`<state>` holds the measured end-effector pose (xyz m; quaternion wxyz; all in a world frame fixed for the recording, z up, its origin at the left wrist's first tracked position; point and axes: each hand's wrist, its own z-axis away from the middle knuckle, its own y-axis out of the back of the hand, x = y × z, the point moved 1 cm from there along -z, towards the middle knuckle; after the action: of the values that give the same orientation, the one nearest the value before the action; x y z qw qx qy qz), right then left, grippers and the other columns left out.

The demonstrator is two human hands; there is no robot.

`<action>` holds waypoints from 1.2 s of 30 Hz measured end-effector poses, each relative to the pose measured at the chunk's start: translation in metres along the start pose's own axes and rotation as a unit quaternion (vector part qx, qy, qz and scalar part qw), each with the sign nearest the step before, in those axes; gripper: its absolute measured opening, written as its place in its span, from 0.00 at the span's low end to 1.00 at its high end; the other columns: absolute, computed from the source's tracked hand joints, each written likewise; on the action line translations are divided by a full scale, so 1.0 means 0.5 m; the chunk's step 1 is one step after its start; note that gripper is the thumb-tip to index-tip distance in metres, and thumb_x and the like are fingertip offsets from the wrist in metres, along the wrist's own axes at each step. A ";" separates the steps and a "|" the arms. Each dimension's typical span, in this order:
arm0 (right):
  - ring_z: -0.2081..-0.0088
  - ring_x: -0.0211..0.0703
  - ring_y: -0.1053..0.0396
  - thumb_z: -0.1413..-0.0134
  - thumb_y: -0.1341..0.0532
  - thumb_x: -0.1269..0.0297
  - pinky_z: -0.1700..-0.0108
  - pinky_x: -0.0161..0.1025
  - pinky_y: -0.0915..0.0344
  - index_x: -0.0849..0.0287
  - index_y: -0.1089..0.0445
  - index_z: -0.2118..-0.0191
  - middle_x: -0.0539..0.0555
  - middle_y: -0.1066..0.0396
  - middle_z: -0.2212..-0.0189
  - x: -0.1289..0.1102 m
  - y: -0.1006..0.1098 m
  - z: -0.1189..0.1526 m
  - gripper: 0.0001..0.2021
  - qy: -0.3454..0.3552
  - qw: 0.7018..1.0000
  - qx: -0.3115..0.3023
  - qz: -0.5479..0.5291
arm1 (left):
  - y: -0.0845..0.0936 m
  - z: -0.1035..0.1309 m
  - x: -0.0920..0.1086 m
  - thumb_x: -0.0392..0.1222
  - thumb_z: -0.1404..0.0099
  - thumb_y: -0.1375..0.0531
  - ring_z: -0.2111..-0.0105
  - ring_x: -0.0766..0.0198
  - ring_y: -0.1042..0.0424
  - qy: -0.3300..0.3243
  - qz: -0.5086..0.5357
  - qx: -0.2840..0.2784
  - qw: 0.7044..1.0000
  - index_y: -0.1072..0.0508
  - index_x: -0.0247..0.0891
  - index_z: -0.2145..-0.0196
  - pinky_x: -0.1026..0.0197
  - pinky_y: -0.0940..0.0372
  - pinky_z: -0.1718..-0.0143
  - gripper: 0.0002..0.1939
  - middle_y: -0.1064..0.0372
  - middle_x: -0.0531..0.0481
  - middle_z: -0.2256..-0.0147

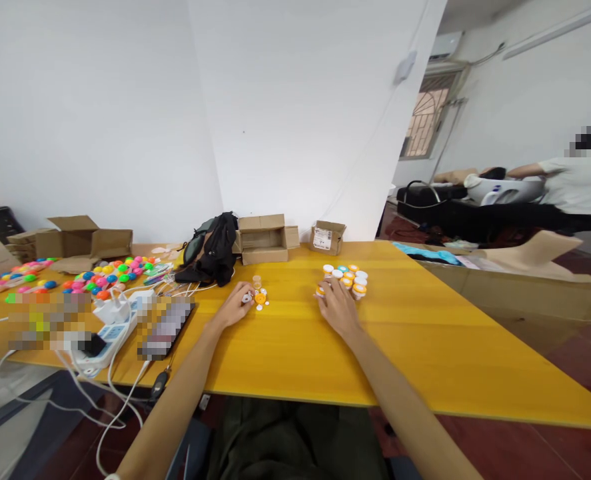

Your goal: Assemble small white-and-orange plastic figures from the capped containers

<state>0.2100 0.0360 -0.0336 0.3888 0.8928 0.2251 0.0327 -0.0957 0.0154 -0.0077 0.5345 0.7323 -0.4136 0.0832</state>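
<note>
My left hand (234, 307) rests low over the table, its fingers curled at a small grey-white round piece (246, 298). Right beside it lie an orange ring-shaped piece (260, 299) and several tiny white discs (260, 308). A small clear amber cup (257, 282) stands just behind them. My right hand (339, 307) reaches to a cluster of small round containers (360, 290) with white, orange and teal tops. Its fingers are bent around an orange-and-white container (320, 291) at the cluster's near left, partly hidden by the hand.
Behind are an open cardboard box (264, 241), a small carton (327, 239) and a black bag (212, 250). Leftward lie colourful balls (98, 279), a power strip (108, 340) with cables and a phone (168, 330). A person (582, 180) is at the far right.
</note>
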 end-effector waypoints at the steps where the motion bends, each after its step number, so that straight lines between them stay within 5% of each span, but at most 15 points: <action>1: 0.53 0.55 0.33 0.39 0.44 0.68 0.48 0.48 0.35 0.55 0.28 0.56 0.62 0.30 0.55 -0.005 0.000 0.000 0.10 0.008 1.000 -0.004 -0.003 | -0.001 -0.001 -0.002 0.34 0.35 0.45 0.51 0.58 0.32 -0.001 0.005 0.000 1.000 0.29 0.43 0.58 0.55 0.37 0.44 0.09 0.33 0.47 0.55; 13: 0.57 0.51 0.28 0.40 0.42 0.69 0.55 0.42 0.30 0.55 0.30 0.53 0.59 0.27 0.58 -0.037 0.011 0.000 0.11 0.048 0.995 -0.034 -0.084 | -0.036 -0.012 -0.020 0.36 0.32 0.49 0.51 0.58 0.35 0.053 0.057 0.048 0.996 0.32 0.42 0.57 0.52 0.38 0.42 0.09 0.37 0.47 0.53; 22: 0.57 0.51 0.26 0.43 0.39 0.67 0.53 0.45 0.31 0.54 0.33 0.45 0.58 0.26 0.54 -0.024 -0.016 0.002 0.19 -0.043 0.978 -0.100 -0.176 | -0.046 -0.042 -0.035 0.29 0.40 0.48 0.42 0.56 0.39 0.032 0.077 0.083 0.993 0.33 0.40 0.58 0.47 0.41 0.39 0.13 0.40 0.44 0.51; 29: 0.59 0.50 0.27 0.48 0.37 0.66 0.57 0.43 0.32 0.53 0.32 0.55 0.54 0.25 0.61 -0.026 -0.007 -0.004 0.13 -0.100 0.957 -0.122 -0.243 | -0.043 -0.027 0.007 0.44 0.32 0.43 0.39 0.55 0.40 0.010 0.029 0.089 0.996 0.32 0.42 0.57 0.51 0.38 0.40 0.07 0.40 0.43 0.50; 36: 0.68 0.45 0.33 0.49 0.38 0.63 0.63 0.39 0.35 0.53 0.35 0.68 0.50 0.29 0.68 -0.058 0.010 -0.020 0.04 -0.088 0.935 -0.093 -0.332 | -0.053 -0.011 0.064 0.45 0.28 0.47 0.38 0.52 0.42 -0.077 -0.083 0.151 0.982 0.33 0.41 0.50 0.45 0.40 0.38 0.12 0.42 0.38 0.42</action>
<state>0.1834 0.0273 -0.0200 0.4768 0.7266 0.4693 -0.1565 -0.0551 0.0057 -0.0065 0.3888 0.8409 -0.3739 0.0433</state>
